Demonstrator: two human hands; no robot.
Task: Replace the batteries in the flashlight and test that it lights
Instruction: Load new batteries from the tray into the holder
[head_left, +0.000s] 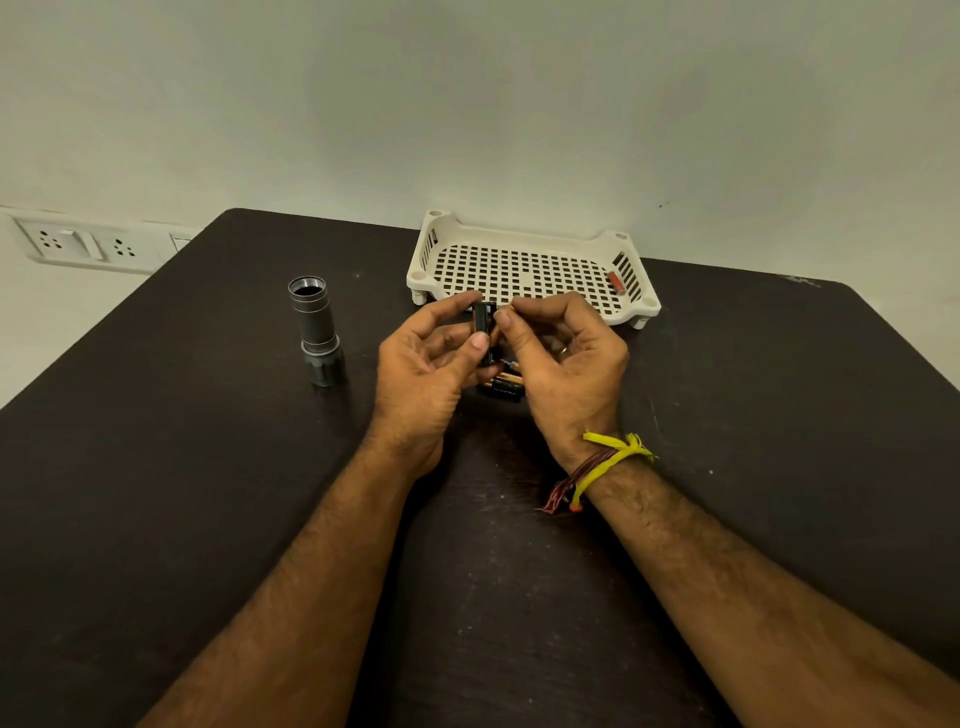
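Two hands meet over the table (208, 467): left hand (421, 374) grips black battery holder (484, 325) upright, right hand (566, 364) pinches a battery (497, 332) against it; loose batteries (504, 384) lie underneath, flashlight (317, 330) stands open-ended to the left, white basket (530, 265) behind

L hand (423, 364) grips black battery holder (483, 325) upright; R hand (563, 358) pinches at its top edge. Loose batteries (503, 385) on dark table (208, 467) under hands. Flashlight body (317, 330) stands open-end up, left. White tray (524, 265) behind.
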